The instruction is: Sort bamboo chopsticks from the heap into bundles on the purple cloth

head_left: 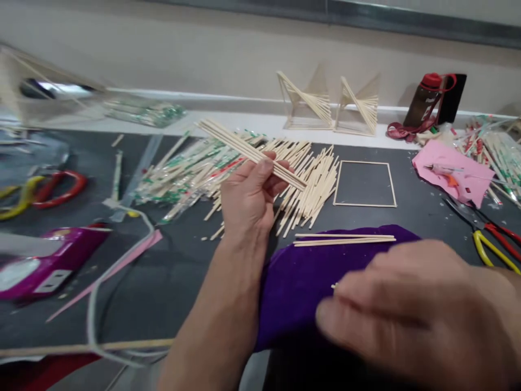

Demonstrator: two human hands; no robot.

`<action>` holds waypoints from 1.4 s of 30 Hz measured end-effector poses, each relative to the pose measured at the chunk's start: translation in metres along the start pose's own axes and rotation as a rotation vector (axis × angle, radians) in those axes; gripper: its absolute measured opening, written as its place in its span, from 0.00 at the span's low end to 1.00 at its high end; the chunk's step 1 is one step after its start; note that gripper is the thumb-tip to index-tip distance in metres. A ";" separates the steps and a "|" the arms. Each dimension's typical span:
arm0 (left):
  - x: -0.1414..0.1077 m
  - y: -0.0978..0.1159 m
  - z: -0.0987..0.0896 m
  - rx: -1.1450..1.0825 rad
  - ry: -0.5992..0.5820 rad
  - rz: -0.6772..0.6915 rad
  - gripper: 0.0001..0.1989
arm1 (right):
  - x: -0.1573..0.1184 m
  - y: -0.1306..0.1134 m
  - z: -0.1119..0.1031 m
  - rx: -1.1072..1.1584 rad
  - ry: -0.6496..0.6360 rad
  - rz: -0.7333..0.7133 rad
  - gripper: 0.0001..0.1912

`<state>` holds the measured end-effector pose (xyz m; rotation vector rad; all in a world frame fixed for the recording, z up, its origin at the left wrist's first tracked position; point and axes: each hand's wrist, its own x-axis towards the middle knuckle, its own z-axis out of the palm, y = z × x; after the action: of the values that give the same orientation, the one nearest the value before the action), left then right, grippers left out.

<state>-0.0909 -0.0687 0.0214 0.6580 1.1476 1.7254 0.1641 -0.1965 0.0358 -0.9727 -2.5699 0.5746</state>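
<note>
My left hand is closed round several thin wooden sticks, held at a slant above a loose heap of similar sticks. Blurred by motion, my right hand is over the right part of a purple cloth. Small pale stick ends show beside its fingers; whether it grips them cannot be made out. A few sticks lie across the top of the cloth. Behind the cloth, a square frame of sticks lies flat on the dark table.
Two twisted stick models stand by the wall. At right are a bottle, a glue gun on pink material, and pliers. At left lie scissors, a purple packet and a white cable.
</note>
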 end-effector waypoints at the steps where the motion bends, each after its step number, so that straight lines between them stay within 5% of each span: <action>1: 0.001 0.002 -0.001 -0.016 0.018 0.010 0.01 | 0.020 0.000 -0.011 -0.042 -0.009 -0.060 0.13; 3: 0.003 0.002 -0.003 -0.037 0.039 0.027 0.01 | 0.053 0.004 -0.029 -0.136 -0.054 -0.175 0.14; 10: 0.005 -0.009 -0.009 -0.059 -0.064 0.004 0.15 | 0.121 0.055 -0.028 -0.322 -0.296 -0.029 0.11; 13: 0.006 -0.012 -0.009 -0.066 -0.070 -0.020 0.16 | 0.136 0.055 -0.040 -0.187 -0.228 -0.059 0.11; 19: 0.008 -0.014 -0.009 -0.093 -0.096 -0.028 0.16 | 0.130 0.027 -0.070 0.170 0.085 -0.270 0.10; 26: 0.004 -0.011 -0.008 -0.072 -0.123 -0.026 0.18 | 0.111 0.012 -0.073 0.360 0.145 -0.306 0.07; 33: 0.002 -0.013 -0.006 -0.089 -0.135 -0.014 0.19 | 0.088 -0.001 -0.079 0.504 0.412 -0.201 0.14; 36: 0.007 -0.008 -0.011 -0.091 -0.072 0.050 0.16 | 0.102 0.018 -0.076 0.355 0.331 -0.177 0.09; 42: 0.019 0.003 -0.022 -0.101 0.039 0.129 0.12 | 0.161 0.066 -0.041 -0.258 -0.143 -0.085 0.12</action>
<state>-0.1180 -0.0610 0.0137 0.6501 1.0566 1.8999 0.1040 -0.0311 0.0664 -0.9247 -2.8506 0.3039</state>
